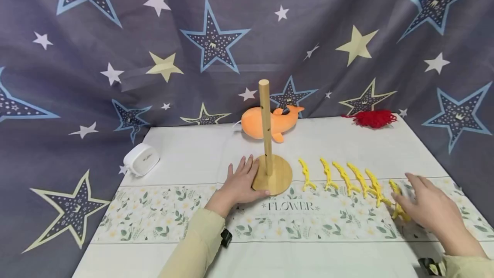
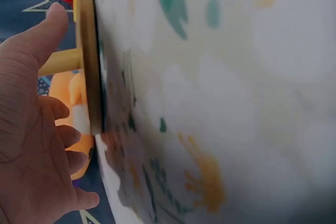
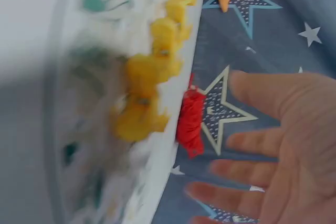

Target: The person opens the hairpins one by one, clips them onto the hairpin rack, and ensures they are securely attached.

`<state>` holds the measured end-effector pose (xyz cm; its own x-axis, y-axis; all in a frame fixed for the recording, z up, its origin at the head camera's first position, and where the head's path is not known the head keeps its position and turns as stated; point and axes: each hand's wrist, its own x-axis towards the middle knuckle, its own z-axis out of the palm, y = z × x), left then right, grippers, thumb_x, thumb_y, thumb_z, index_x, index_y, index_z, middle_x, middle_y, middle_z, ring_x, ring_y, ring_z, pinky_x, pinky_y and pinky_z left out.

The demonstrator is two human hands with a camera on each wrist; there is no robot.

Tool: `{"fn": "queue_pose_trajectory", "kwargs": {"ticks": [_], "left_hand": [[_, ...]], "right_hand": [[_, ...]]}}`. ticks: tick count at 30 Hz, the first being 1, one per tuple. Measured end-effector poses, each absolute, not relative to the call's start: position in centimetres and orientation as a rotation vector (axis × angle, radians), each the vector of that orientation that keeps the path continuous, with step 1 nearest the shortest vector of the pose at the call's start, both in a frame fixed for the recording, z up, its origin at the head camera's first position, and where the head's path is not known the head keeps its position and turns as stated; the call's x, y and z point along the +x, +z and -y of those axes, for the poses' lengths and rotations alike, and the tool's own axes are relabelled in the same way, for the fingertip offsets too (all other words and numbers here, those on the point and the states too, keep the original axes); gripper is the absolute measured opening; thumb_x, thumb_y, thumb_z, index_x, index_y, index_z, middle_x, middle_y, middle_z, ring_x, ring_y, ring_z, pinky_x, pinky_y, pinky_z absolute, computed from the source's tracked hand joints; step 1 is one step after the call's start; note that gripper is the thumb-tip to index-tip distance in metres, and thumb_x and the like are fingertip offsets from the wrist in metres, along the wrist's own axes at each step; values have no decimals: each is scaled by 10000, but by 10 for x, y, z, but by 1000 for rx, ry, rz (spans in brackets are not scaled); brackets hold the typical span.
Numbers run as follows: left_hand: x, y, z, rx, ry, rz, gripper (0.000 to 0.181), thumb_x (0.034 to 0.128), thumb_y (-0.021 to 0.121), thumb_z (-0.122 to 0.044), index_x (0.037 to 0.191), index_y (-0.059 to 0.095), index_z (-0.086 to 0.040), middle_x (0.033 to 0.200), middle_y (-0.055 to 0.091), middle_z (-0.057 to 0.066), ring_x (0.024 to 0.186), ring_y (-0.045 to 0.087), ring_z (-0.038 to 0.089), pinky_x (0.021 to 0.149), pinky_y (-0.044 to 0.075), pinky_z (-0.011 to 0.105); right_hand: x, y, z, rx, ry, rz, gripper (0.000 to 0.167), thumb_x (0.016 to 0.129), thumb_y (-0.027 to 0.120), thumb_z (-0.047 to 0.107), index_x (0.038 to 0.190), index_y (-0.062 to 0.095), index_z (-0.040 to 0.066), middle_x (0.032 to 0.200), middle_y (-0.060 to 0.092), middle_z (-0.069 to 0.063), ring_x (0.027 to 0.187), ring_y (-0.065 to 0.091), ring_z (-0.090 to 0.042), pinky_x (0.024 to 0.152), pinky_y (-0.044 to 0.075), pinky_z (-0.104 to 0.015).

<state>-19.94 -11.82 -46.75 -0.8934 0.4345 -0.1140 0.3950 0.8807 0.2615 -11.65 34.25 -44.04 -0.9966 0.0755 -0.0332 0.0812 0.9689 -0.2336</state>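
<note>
A round wooden base with an upright wooden post stands mid-table. The left hand is at the left side of the base, its fingers spread along the edge and its thumb towards the front. In the left wrist view the thumb and fingers lie on either side of the post, with none curled round it. Several yellow branch-like pieces lie in a row right of the base. Over the rightmost yellow piece hovers the right hand, fingers extended and holding nothing; it partly hides that piece.
An orange plush toy lies behind the post. At the back right is a red bundle of strands. A white rounded container sits at the left edge. A star-patterned curtain hangs behind the white, flower-printed tablecloth.
</note>
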Motion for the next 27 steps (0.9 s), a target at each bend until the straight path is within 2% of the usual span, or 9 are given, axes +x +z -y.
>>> {"fn": "queue_pose_trajectory", "kwargs": {"ticks": [2, 5, 7, 9, 13, 20, 23, 25, 27], "left_hand": [[-202, -468, 118, 613, 324, -2865, 1064, 828, 545, -730, 1577, 111, -111, 1625, 70, 134, 1484, 36, 335, 1129, 56, 650], [-203, -470, 119, 587, 319, -2846, 1076, 821, 558, -729, 1574, 120, -97, 1623, 94, 129, 1485, 62, 320, 1131, 70, 644], [-204, -471, 119, 583, 342, -2836, 1082, 817, 567, -728, 1572, 130, -87, 1624, 102, 121, 1487, 72, 304, 1134, 71, 639], [-204, -471, 118, 591, 382, -2831, 1084, 814, 582, -718, 1566, 149, -68, 1623, 113, 116, 1487, 87, 294, 1136, 74, 635], [-205, -471, 118, 603, 416, -2810, 1100, 812, 591, -713, 1563, 140, -48, 1628, 84, 113, 1489, 89, 274, 1146, 78, 616], [-207, -471, 120, 573, 441, -2782, 1071, 830, 614, -665, 1564, 132, -52, 1628, 87, 113, 1489, 94, 249, 1161, 68, 582], [-209, -471, 121, 575, 469, -2773, 1086, 825, 638, -649, 1557, 134, -26, 1621, 117, 129, 1486, 110, 249, 1165, 66, 572], [-210, -472, 121, 573, 484, -2772, 1100, 817, 652, -647, 1554, 137, -15, 1617, 134, 135, 1485, 121, 251, 1166, 69, 572], [-210, -472, 122, 567, 475, -2779, 1110, 808, 661, -650, 1554, 138, -15, 1615, 145, 132, 1484, 127, 248, 1166, 70, 569]], "right_hand": [[-116, -444, -345, 181, -361, -2985, 920, 841, 678, 540, 1276, 404, -224, 1160, 453, -446, 1004, 486, -602, 762, 446, -662], [-112, -450, -346, 223, -369, -2864, 1005, 773, 657, 695, 1128, 461, -224, 923, 569, -323, 818, 589, -454, 657, 496, -552], [-109, -455, -346, 259, -379, -2818, 972, 734, 650, 747, 995, 480, -174, 781, 549, -196, 698, 570, -323, 583, 478, -461], [-106, -459, -346, 295, -381, -2782, 894, 716, 650, 764, 891, 470, -94, 716, 495, -112, 646, 510, -239, 550, 435, -394], [-103, -466, -348, 322, -374, -2750, 788, 704, 659, 764, 784, 425, 16, 672, 417, -65, 613, 434, -199, 544, 359, -333], [-102, -470, -351, 262, -374, -2795, 557, 817, 705, 539, 632, 406, 108, 578, 347, 11, 539, 363, -147, 520, 299, -296], [-101, -469, -352, 294, -402, -2789, 510, 837, 709, 464, 618, 417, 108, 564, 356, 13, 535, 369, -150, 523, 304, -301], [-100, -466, -353, 346, -422, -2808, 476, 850, 705, 395, 643, 448, 52, 573, 389, -16, 548, 391, -174, 531, 323, -320], [-102, -462, -352, 409, -445, -2848, 429, 853, 699, 313, 732, 494, -44, 613, 464, -93, 575, 460, -225, 543, 386, -362]]}}
